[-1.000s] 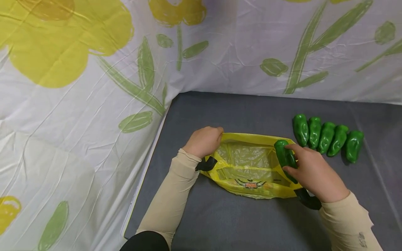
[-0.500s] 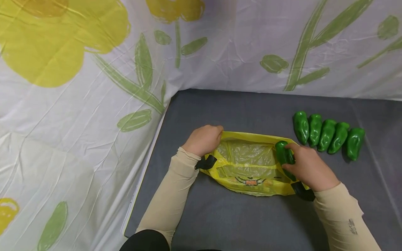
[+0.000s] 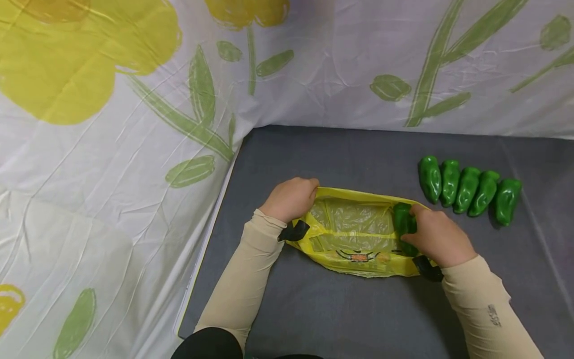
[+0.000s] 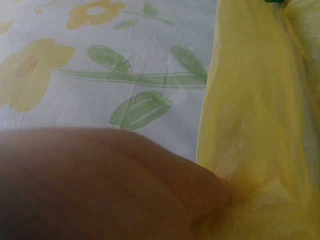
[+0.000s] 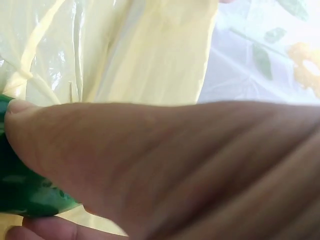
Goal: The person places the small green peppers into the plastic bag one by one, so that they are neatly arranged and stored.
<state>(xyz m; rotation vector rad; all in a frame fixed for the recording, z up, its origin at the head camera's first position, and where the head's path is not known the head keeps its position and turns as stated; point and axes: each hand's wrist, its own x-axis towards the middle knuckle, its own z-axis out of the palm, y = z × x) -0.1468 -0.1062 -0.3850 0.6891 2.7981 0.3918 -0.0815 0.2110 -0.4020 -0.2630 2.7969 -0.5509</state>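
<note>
A yellow plastic bag (image 3: 354,224) lies with its mouth spread wide on the dark table. My left hand (image 3: 291,199) pinches the bag's left rim; the left wrist view shows the thumb against the yellow film (image 4: 255,100). At the bag's right end, my right hand (image 3: 441,237) grips a green pepper (image 3: 402,219) that is inside the mouth, its lower part dim within the bag. In the right wrist view the thumb presses on the pepper (image 5: 25,185), with fingertips below it. The fingers on the far side of the pepper are partly hidden.
Several green peppers (image 3: 467,189) lie in a row on the dark table (image 3: 341,314), behind and right of the bag. White cloth with flower prints (image 3: 332,65) hangs behind and along the left edge.
The pepper and my right hand have moved a little left and deeper into the bag's right end. My left hand keeps its hold on the rim.
</note>
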